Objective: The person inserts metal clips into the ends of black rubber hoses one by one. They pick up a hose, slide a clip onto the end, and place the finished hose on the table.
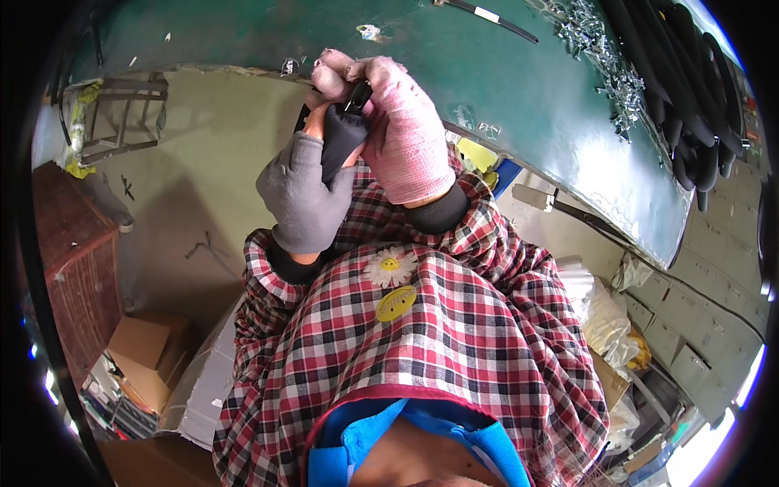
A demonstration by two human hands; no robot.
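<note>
1 black piece (344,138), gripped by left hand (307,188) and right hand (410,134) near the green table (268,32), could slip against fabric gloves (414,166).

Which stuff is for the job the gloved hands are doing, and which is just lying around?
For the job, it seems:
black piece, in the left hand and right hand
maybe the shiny metal bits and black tubes

Probably just lying about:
cardboard box
crumpled plastic
</note>
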